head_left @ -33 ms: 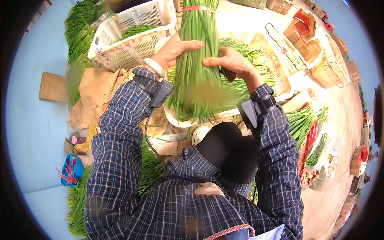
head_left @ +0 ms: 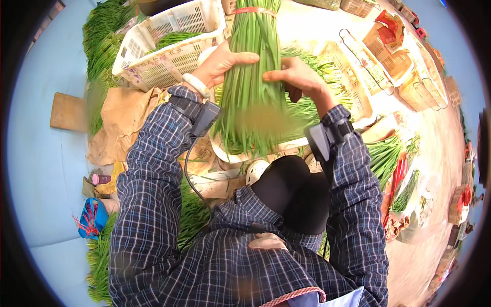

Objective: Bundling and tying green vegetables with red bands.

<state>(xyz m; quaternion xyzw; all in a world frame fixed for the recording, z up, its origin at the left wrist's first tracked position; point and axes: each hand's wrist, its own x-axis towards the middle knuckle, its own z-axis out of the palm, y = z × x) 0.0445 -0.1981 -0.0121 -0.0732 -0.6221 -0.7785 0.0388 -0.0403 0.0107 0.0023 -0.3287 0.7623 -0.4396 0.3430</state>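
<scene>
White plastic forms the tray (head_left: 232,158) just in front of the knees (head_left: 291,189), heaped with loose leaves (head_left: 327,77); it probably sits this close so that they are within easy reach. Beyond the left hand (head_left: 222,64) stands a white crate (head_left: 179,64), its slotted sides likely meant to let air through. The bundle (head_left: 248,87) is above the tray, near upright, its far end narrow and its near end fanned toward the knees. That spread seems to come from its being tied only at the far end.

The left hand's thumb lies across the front of the leaves and its fingers wrap the left side, partly out of sight; it is clamped on the bundle and seems to bear most of the hold. The right hand (head_left: 302,79) is on the opposite side, thumb tip on the front, other fingers curled by the edge; I cannot tell whether they press from behind. Hands facing each other would suit steadying loose stems. Smallest is the red band (head_left: 254,9), drawn around the far end, apparently to keep it gathered.
</scene>
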